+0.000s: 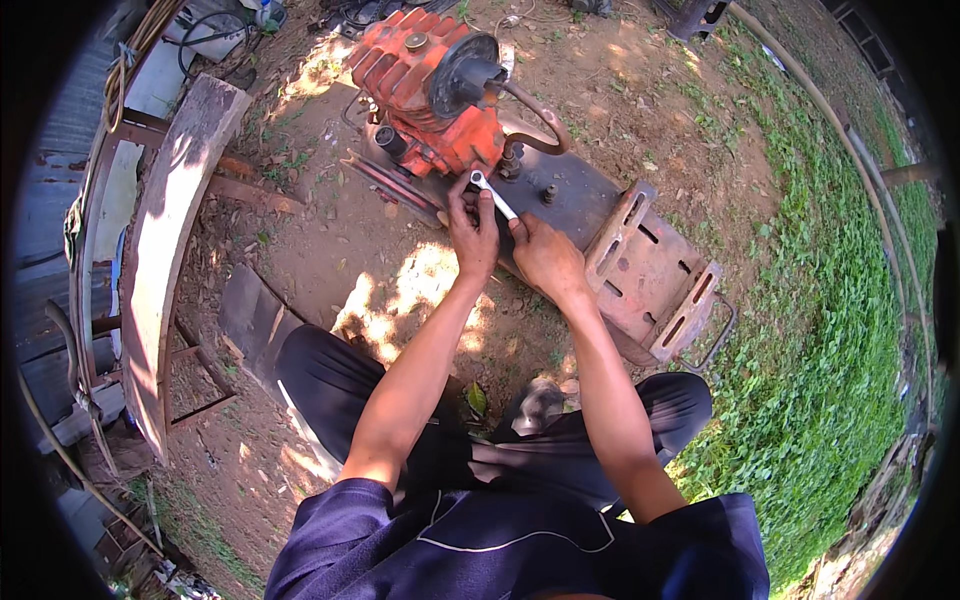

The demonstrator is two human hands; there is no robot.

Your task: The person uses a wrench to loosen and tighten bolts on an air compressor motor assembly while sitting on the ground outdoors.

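Note:
My right hand (550,262) is closed around the handle of a silver ring-ended wrench (498,200). The wrench head lies against the lower edge of a red finned compressor pump (467,140); the fastener under it cannot be made out. My left hand (474,238) has its thumb and fingers pinched about the wrench head, with the fingertips partly hidden. The pump is mounted on a dark tank (580,190), which lies on the ground in front of me. A bent copper-coloured pipe (545,130) curves from the pump's side down toward the tank.
A rusty slotted bracket (650,275) sits on the tank's right end, beside a bent handle (715,340). Left of me stands a curved wooden plank (170,240) on a rusty frame. A flat dark board (258,315) lies by my left knee. Grass (810,400) covers the right side.

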